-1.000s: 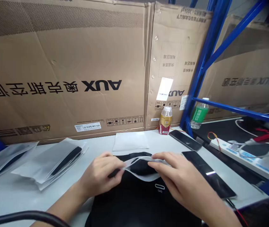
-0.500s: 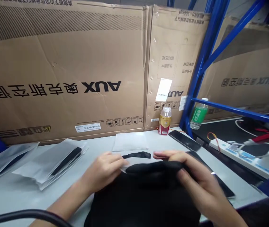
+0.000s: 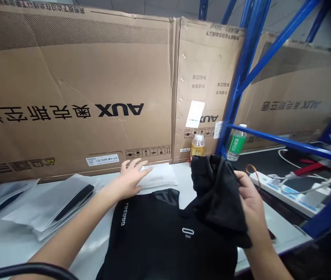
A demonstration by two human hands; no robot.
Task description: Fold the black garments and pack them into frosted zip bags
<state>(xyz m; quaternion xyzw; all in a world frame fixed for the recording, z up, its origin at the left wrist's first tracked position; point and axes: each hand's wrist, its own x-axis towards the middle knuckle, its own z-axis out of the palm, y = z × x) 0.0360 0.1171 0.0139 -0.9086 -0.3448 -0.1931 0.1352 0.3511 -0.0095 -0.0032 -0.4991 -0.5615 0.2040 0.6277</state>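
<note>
A black shirt (image 3: 159,233) lies spread before me on the white table, with white lettering near one shoulder and a small white logo. My right hand (image 3: 251,194) is closed on a bunched piece of black cloth (image 3: 216,194), raised over the shirt's right side. Whether that cloth is a separate garment or part of the shirt, I cannot tell. My left hand (image 3: 132,179) is open, fingers spread, beside the edge of a small stack of white sheets or bags (image 3: 161,175) just beyond the collar.
Frosted bags (image 3: 49,202) with black cloth inside lie at left. A large carton (image 3: 75,85) stands behind the table. At right are a yellow-labelled bottle (image 3: 197,146), a green-labelled bottle (image 3: 237,144), a blue rack post (image 3: 238,77) and a power strip (image 3: 284,194). A black tube (image 3: 31,268) crosses bottom left.
My left hand has let go of the shirt's edge and moved forward to the white stack. My right hand has lifted bunched black cloth to the right, and the shirt's lettering and logo now show.
</note>
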